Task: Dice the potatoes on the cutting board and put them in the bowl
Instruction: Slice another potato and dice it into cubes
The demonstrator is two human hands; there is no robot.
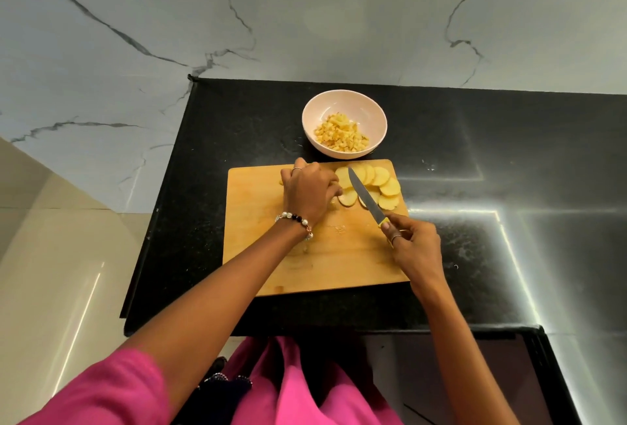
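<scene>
1. Right hand (415,241) grips the knife (368,199), blade lying over the potato slices (375,183) at the cutting board's (271,255) far right
2. Left hand (310,192), fingers curled, rests on slices beside the blade
3. Bowl (344,102) of diced potato (341,134) stands just beyond the board

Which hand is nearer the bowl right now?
Left. The left hand sits just below the bowl; the right hand, holding the knife, is farther toward the person.
</scene>
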